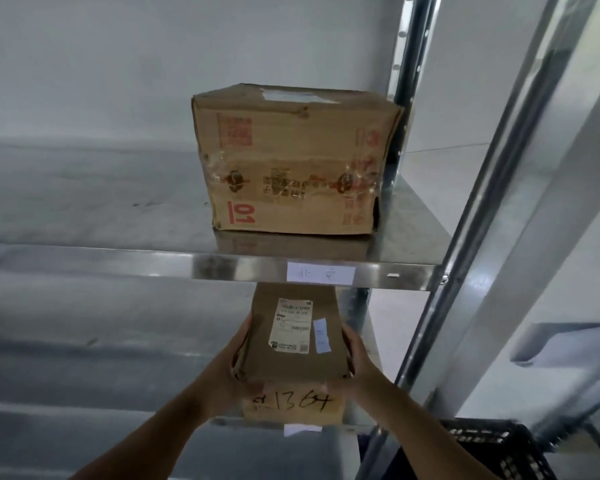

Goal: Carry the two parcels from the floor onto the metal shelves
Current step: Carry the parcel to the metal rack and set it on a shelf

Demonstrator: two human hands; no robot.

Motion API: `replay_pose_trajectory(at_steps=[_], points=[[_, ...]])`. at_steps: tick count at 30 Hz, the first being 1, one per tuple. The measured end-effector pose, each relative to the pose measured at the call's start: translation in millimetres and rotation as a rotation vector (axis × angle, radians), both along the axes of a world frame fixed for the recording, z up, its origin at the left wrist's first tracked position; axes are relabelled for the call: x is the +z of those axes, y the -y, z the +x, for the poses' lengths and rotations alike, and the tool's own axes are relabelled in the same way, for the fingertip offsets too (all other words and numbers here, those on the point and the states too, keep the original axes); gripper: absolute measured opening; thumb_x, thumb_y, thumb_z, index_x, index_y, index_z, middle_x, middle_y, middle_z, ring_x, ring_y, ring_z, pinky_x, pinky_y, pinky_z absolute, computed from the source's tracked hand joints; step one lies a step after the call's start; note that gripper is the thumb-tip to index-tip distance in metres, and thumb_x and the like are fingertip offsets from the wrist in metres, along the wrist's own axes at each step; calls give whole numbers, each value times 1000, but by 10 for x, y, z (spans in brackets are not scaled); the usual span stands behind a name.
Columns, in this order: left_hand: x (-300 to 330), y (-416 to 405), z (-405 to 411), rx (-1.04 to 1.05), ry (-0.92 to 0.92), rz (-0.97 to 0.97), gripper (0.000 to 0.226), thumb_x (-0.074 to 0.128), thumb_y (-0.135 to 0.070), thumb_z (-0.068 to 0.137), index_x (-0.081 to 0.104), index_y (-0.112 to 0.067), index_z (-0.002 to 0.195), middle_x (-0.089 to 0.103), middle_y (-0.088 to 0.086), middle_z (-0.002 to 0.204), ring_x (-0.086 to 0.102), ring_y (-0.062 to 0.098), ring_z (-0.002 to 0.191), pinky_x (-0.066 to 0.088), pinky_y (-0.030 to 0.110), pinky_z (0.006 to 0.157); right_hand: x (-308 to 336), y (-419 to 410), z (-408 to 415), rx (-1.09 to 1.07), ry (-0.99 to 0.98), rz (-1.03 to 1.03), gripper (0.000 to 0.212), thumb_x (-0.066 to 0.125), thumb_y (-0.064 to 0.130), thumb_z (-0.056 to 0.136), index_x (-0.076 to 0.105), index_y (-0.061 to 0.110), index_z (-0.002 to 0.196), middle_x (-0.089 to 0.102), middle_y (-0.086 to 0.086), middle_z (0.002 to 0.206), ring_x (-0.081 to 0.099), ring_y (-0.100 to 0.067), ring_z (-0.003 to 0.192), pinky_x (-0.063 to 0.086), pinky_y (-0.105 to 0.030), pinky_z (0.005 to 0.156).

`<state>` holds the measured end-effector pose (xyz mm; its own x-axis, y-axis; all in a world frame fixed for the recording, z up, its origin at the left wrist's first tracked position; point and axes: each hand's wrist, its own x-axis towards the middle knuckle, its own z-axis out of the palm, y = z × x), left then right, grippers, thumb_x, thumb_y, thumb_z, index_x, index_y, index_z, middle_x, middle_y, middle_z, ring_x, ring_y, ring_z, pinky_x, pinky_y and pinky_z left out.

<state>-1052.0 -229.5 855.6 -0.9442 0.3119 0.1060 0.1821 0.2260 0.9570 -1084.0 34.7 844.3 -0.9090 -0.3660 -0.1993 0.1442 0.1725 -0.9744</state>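
Both hands are clamping the smaller parcel (293, 344) from its sides: left hand (232, 372) on its left edge, right hand (355, 362) on its right edge, thumbs over the near face. Parcel is going in just under the upper shelf edge (222, 266), its far end already beneath that edge, near end sticking out over the lower shelf lip (302, 427). Whether it is resting on the lower shelf or hanging above it, hard to say. Larger parcel (291, 161) is sitting on top, just above the upper shelf edge.

Handling: stiff cardboard, probably light, plain sides not slippery; side grip near the front corners looks right.

Writing: "1364" in marker on the near face, preceded by an unclear mark; shipping label too blurred. Larger parcel is showing red "01" sideways.
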Motion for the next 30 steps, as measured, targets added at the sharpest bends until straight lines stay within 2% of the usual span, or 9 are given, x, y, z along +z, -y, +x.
replay_pose_trajectory(at_steps=[5,10,13,17,20,24,26,28,30], points=[[-154,27,-98,75,12,-1,100,85,1,80,41,-55,150,61,-8,149,59,20,140,59,52,102,-179,194,-112,-67,-75,-6,109,87,-1,62,33,39,147,61,0,136,60,-20,129,60,-43,99],[-165,73,-144,34,34,-9,102,69,26,82,26,-25,158,61,-10,147,59,16,139,60,38,100,-208,259,-115,-84,-124,-11,98,83,-6,65,39,48,134,60,3,135,59,-17,127,60,-44,98],[-144,78,-156,-2,47,-6,98,64,32,81,27,-24,152,63,-24,140,61,3,134,60,26,95,-151,288,-99,-93,-122,-30,86,79,-11,66,45,39,128,61,2,132,63,-15,121,60,-45,98],[-222,133,-196,10,18,-26,101,66,31,81,26,-25,155,63,-16,143,59,12,138,60,31,97,-166,290,-105,-104,-145,-39,93,80,-7,58,46,37,133,63,-3,134,63,-17,125,60,-48,97],[-213,126,-177,18,-6,-55,102,71,25,82,25,-26,157,62,-12,143,57,16,139,61,33,96,-210,262,-99,-90,-122,-27,103,78,-7,60,39,45,141,61,-2,137,61,-20,129,61,-48,95],[-163,109,-99,70,-40,-95,97,77,16,82,32,-27,156,61,-7,144,59,20,138,62,37,96,-254,243,-35,-96,-140,-5,95,78,-10,70,43,36,145,67,-2,133,64,-23,126,62,-49,93],[-69,86,-2,60,-19,-65,94,77,15,83,37,-37,151,60,-22,143,57,9,138,61,29,95,-231,218,54,-102,-124,20,97,79,-8,75,36,36,150,65,1,134,66,-11,122,62,-40,92],[-1,105,123,76,7,-93,98,78,7,84,35,-59,142,49,-55,131,49,-24,129,55,10,90,-138,201,189,-103,-108,32,93,74,-9,82,31,37,150,63,8,131,67,7,111,61,-25,84],[63,175,265,130,-14,-149,95,85,-19,84,23,-60,142,31,-68,130,35,-39,124,50,6,96,31,223,346,-128,-134,20,83,70,-7,88,30,37,147,58,18,128,64,21,102,57,-13,78]])
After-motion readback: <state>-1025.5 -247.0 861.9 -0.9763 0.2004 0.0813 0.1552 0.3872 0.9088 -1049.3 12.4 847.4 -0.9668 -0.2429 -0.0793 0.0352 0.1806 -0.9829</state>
